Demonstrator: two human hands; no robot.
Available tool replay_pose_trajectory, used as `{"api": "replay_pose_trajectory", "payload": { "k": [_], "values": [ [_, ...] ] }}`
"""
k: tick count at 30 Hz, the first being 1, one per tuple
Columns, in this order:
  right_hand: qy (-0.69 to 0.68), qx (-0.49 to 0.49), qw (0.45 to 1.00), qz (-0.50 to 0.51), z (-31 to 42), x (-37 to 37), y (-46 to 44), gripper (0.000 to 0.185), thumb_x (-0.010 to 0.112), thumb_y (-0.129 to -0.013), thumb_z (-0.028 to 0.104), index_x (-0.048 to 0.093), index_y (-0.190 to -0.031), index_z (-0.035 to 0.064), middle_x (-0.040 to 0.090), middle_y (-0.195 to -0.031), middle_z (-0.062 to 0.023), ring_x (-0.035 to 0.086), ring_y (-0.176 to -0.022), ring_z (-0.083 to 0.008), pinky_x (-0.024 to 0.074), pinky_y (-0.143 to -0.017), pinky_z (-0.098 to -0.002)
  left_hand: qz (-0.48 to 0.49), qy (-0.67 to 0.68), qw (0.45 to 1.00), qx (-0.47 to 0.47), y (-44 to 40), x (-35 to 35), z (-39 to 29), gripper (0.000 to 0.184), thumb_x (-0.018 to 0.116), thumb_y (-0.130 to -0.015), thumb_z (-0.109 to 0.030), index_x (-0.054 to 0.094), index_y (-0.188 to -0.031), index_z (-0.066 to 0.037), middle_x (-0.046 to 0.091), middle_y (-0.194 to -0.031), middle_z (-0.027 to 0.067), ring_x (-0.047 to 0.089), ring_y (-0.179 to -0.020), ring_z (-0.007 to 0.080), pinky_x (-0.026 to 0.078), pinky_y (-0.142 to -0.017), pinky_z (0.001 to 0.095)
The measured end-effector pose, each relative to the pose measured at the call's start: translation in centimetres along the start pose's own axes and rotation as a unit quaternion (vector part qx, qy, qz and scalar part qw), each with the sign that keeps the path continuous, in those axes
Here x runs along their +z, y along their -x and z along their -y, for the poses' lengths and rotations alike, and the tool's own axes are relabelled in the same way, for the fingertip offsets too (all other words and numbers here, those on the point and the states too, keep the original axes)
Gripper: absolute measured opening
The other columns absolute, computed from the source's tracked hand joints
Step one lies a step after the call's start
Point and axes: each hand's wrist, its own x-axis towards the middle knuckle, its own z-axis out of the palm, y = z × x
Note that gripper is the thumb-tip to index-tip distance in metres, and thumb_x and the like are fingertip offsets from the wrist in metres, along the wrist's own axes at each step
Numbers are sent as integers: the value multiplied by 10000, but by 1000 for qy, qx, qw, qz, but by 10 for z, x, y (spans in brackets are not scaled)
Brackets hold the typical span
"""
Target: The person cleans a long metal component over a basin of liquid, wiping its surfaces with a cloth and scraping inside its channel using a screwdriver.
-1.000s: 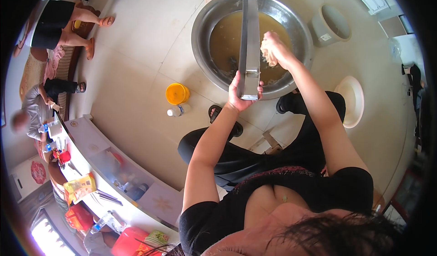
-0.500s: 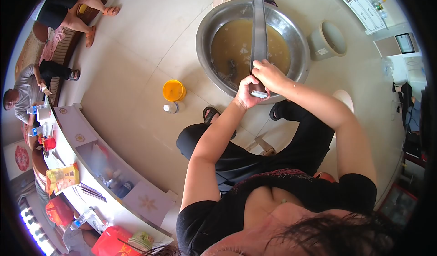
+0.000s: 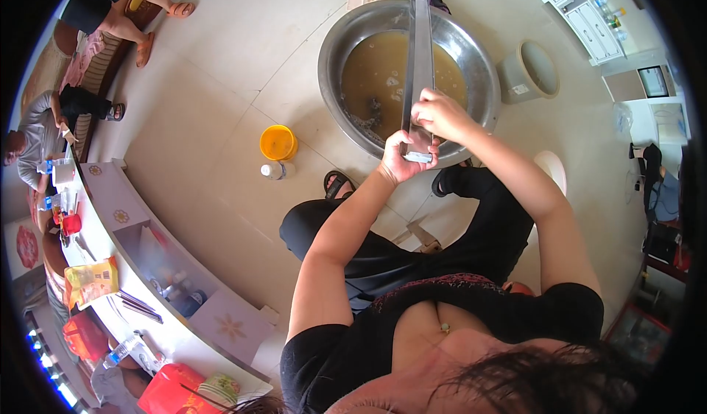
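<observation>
A long grey metal channel (image 3: 420, 53) with raised sides lies tilted across a wide steel basin (image 3: 331, 75), its far end over the far rim. My left hand (image 3: 400, 165) is wrapped around the channel's near end, thumb on one side and fingertips on the other. Inside the channel, just beyond it, my right hand (image 3: 442, 115) has its fingers bent and pressed together; whatever they may hold is hidden. Cloudy brown water (image 3: 375, 64) with patches of foam fills the lower part of the basin. A dark clump (image 3: 374, 109) shows in the water near its left side.
A yellow bucket (image 3: 278, 143) and a white-capped bottle (image 3: 273, 170) stand on the floor to the left. A grey bin (image 3: 536, 71) is right of the basin. Along the left runs a cluttered counter (image 3: 110, 307), with a seated person (image 3: 40, 130) behind it.
My right hand has shifted slightly up and right along the channel, showing more of its inner surface near my left hand. The left hand keeps its hold. The whole view has moved a little.
</observation>
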Motion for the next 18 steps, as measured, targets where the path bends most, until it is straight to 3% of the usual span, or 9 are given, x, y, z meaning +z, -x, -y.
{"api": "replay_pose_trajectory", "payload": {
  "k": [2,3,4,5,6,8,13,16,18],
  "values": [
    [36,-3,998,-52,2,17,-5,128,626,-647,26,590,-737,109,467,-771,-87,546,-707,-282,446,-608,-382,31,1,1000,7,-2,-1,-1,513,524,-592,-201,420,-1039,26,472,-948,132,478,-787,200,413,-778,367],
    [20,10,997,-71,4,15,-7,135,633,-673,21,586,-779,87,516,-781,-70,563,-669,-245,467,-580,-346,16,-18,999,32,-1,0,-6,499,523,-593,-202,424,-1026,25,474,-938,121,481,-791,193,413,-772,361],
    [-181,89,969,-142,-4,16,-10,131,634,-694,29,580,-805,74,534,-795,-70,569,-667,-225,472,-575,-328,25,40,999,5,-1,2,-10,507,512,-600,-203,426,-1042,29,483,-925,111,490,-809,196,417,-783,357],
    [-373,161,891,-202,-20,17,-14,132,634,-715,38,574,-830,62,553,-808,-71,574,-665,-205,477,-569,-310,30,23,999,6,-1,3,-8,535,507,-600,-195,419,-1073,39,492,-938,119,499,-837,211,420,-806,363],
    [-546,230,766,-248,-32,17,-14,137,635,-737,46,568,-856,49,571,-821,-71,579,-663,-186,482,-563,-291,32,12,999,7,2,8,-3,562,502,-600,-187,412,-1103,49,501,-952,128,507,-865,225,423,-828,370],
    [-637,309,670,-222,-32,-11,-4,217,603,-817,119,525,-987,10,593,-871,-86,581,-677,-145,487,-579,-265,18,-101,995,4,5,9,3,611,480,-598,-117,403,-1173,75,510,-1135,181,509,-1047,268,408,-927,391],
    [-599,305,707,-218,-54,-9,21,229,587,-842,158,525,-1011,17,589,-871,-75,577,-720,-149,478,-622,-262,-61,-202,977,-9,-7,-11,13,454,439,-750,0,418,-1203,35,530,-1162,158,535,-1061,264,439,-901,376],
    [-593,331,713,-175,-52,-15,30,255,604,-830,152,527,-1037,24,586,-935,-79,576,-802,-147,477,-649,-262,-64,-288,956,-6,-11,-19,15,413,497,-821,-62,420,-1216,30,483,-1225,154,509,-1100,237,454,-878,336],
    [-570,324,733,-180,-38,-14,35,253,599,-835,155,535,-1051,40,587,-973,-74,572,-855,-142,477,-683,-262,-143,-336,931,-3,-15,-22,19,438,450,-786,13,412,-1219,-31,520,-1165,110,537,-1043,214,481,-825,344]
  ]
}}
